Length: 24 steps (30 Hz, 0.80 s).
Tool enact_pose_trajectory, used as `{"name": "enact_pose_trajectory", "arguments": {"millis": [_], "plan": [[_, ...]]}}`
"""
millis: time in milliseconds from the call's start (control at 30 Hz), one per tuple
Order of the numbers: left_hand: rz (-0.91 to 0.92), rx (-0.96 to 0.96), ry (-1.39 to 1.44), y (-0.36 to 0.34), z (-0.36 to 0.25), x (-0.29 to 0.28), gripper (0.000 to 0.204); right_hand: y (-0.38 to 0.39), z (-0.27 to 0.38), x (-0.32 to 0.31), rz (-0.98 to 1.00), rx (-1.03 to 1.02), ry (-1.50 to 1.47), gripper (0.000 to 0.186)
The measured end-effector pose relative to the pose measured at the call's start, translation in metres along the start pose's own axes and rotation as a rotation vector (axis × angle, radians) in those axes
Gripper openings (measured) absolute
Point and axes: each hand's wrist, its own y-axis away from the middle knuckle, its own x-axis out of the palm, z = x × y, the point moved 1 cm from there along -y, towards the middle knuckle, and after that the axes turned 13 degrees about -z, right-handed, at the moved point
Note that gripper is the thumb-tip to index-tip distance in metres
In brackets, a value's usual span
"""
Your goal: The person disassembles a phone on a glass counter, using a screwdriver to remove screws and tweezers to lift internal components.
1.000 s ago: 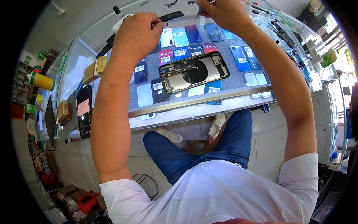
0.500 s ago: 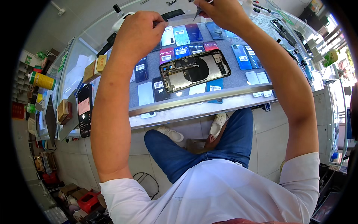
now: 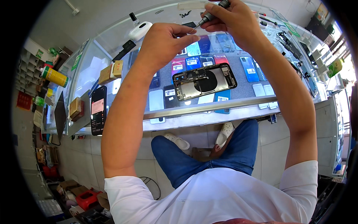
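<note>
My right hand [image 3: 233, 20] grips a dark-handled screwdriver [image 3: 211, 15], its thin shaft slanting down to the left. The tip ends beside the fingers of my left hand [image 3: 166, 41], which are pinched together. Whatever lies between those fingertips is too small to make out. Nearer to me, on the glass counter, lies an opened phone body [image 3: 205, 82] with its inside facing up. It shows a silvery plate, a black round patch and small parts along its upper edge. Neither hand touches it.
Under the glass are several phones, among them a blue one [image 3: 249, 69]. A lit phone [image 3: 99, 111] leans at the left near small boxes [image 3: 110, 72]. A white bottle [image 3: 140, 30] stands beyond my left hand; tools [image 3: 287, 43] lie far right. A metal edge [image 3: 209, 107] borders the counter.
My left hand has moved right and my right hand has brought the screwdriver tip to its fingers. The whole view has shifted, so the counter sits lower and further right.
</note>
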Motion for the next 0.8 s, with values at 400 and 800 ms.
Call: {"name": "enact_pose_trajectory", "arguments": {"millis": [400, 800], "plan": [[-0.025, -0.07, 0.127, 0.003, -0.01, -0.002, 0.024, 0.003, 0.003, 0.0, -0.016, -0.02, -0.061, 0.044], [-0.057, -0.035, 0.202, 0.003, -0.01, -0.002, 0.022, 0.013, 0.014, 0.005, -0.036, -0.157, -0.031, 0.039]]}}
